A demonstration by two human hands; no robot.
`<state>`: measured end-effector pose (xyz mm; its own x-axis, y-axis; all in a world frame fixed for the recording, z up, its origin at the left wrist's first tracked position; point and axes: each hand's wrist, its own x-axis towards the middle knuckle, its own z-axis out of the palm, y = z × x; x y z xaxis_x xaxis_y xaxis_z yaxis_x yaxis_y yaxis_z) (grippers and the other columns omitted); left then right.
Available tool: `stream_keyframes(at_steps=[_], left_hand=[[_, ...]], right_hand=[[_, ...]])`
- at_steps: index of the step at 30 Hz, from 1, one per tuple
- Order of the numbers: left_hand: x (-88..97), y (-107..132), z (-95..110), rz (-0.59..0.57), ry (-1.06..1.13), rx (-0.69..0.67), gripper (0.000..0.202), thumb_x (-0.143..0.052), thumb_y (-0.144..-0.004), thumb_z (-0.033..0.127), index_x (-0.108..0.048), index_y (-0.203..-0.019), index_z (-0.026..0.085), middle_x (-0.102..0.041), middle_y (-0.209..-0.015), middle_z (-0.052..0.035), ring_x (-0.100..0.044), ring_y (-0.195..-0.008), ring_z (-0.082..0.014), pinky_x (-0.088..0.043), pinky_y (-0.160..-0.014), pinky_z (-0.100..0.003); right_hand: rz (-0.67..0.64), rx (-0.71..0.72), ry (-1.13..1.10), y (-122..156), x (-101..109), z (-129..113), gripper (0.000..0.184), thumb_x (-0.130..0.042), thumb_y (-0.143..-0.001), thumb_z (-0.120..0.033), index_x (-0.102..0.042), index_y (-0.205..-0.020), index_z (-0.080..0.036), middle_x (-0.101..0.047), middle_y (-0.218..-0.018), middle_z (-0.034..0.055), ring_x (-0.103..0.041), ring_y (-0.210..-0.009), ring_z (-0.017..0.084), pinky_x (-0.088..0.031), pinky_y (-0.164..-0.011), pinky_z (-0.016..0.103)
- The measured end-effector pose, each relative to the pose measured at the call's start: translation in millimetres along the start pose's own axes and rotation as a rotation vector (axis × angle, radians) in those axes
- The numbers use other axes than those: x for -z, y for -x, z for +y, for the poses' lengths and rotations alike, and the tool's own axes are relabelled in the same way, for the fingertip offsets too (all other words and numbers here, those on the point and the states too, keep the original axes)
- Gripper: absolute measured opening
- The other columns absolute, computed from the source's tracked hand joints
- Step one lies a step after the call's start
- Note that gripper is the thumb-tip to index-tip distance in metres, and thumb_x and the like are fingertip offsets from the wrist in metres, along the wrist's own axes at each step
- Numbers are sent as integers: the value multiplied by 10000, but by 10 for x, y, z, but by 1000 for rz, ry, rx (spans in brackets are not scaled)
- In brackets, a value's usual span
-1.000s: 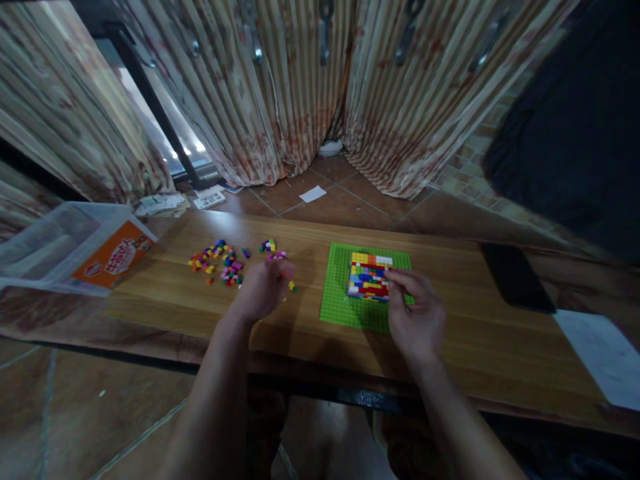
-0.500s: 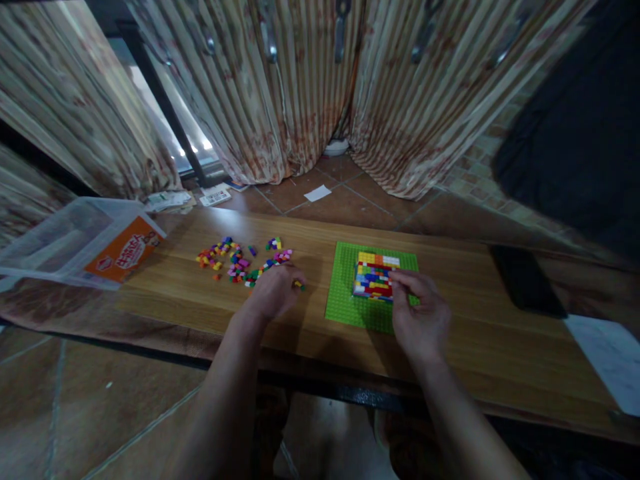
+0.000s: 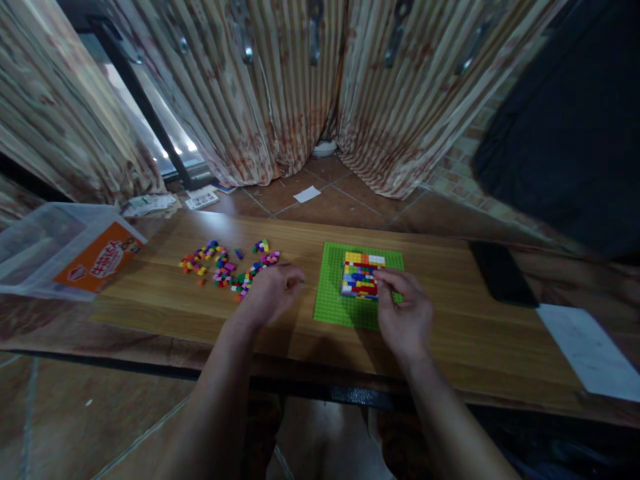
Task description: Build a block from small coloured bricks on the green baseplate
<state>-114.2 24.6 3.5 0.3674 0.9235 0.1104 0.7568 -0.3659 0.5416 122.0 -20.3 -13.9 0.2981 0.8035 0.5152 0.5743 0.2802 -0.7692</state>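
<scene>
My left hand (image 3: 273, 293) is over the wood just right of the loose toy bricks (image 3: 257, 265), fingers pinched. A tiny green toy brick (image 3: 302, 281) shows at its fingertips. On the green baseplate (image 3: 327, 300) sits a multicoloured brick build (image 3: 357, 275), with yellow, orange and white bricks along its far edge. My right hand (image 3: 407, 313) is at the build's right side, thumb and forefinger pinched together at its edge. Whether anything is between those fingers cannot be made out, and the hand hides part of the build and baseplate.
A clear plastic box (image 3: 65, 220) with an orange label stands at the table's left end. More loose bricks (image 3: 205, 252) lie nearby. To the right are a dark phone-like slab (image 3: 503, 273) and a white sheet (image 3: 585, 347). Striped curtains (image 3: 280, 100) hang behind the wooden table (image 3: 280, 227).
The view has turned slightly right. My left hand has moved a little away from the loose bricks towards the baseplate. My right hand stays at the build's edge.
</scene>
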Motion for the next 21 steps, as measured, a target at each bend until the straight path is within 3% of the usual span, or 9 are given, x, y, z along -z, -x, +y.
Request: stream_keyframes(at_steps=[9,21], left_hand=[[-380,-139,491,144,204,-57,205,-553,-898,201,-737,-985,229,-745,-969,-27,-681,-872,-150,-518,-796,-251],[-514,-314,637,161,96,-3,203,-568,-890,196,-757,-942,248,-758,-970,-14,-695,-865,-151,-525,-805,-262]], right_hand=[[-6,-7,14,4,5,-5,218,-514,-900,-241,-732,-906,-229,-708,-976,65,-660,-950,207,-528,-893,408],[-14,14,-5,-9,61,11,202,-522,-899,-206,-724,-904,-216,-709,-950,64,-669,-925,189,-532,-860,367]])
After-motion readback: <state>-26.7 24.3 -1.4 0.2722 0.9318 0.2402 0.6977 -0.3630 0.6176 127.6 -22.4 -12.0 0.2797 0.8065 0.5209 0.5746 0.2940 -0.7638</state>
